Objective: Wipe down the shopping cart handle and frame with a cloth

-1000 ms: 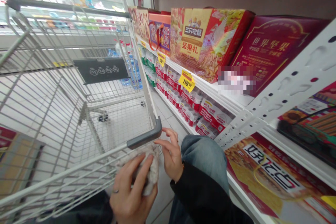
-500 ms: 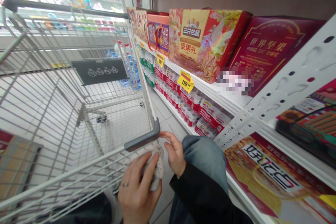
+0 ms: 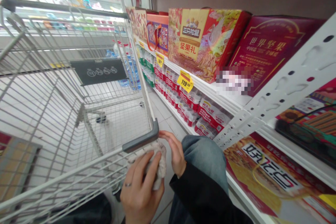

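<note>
1. While the bare left hand [image 3: 141,192] has hold of a crumpled, greyish-white fabric cloth [image 3: 162,159], its fingers are half bent and spread over the folds, with the thumb low on the right side. The palm is hidden.
2. Cloth location: near right corner of a pale-grey wire-mesh shopping cart [image 3: 86,165], at the outside of the near panel, just below a dark-grey, L-shaped plastic corner guard [image 3: 140,140].
3. Bare right hand [image 3: 176,152]: fingers extended, almost straight and close together; no object is visible in its grip. The fingertips lie at the guard's right-hand corner; whether they touch it cannot be told.
4. Cloth handling (judged): light, soft, limp and not fragile. Dampness cannot be determined. Hold it bunched across the middle, backed by flat fingertips; loose folds could snag on the wires.
5. Cart handling (judged): stiff and far heavier than the cloth. Black round caster wheels [image 3: 101,119] may let it roll under pressure. Steady it at the corner guard or the top rail; smooth plastic could be slippery if wet.
6. Clearance: a blue-denim knee [image 3: 207,154] is just beside the right hand, with a white perforated shelf upright [image 3: 283,77] beyond.
</note>
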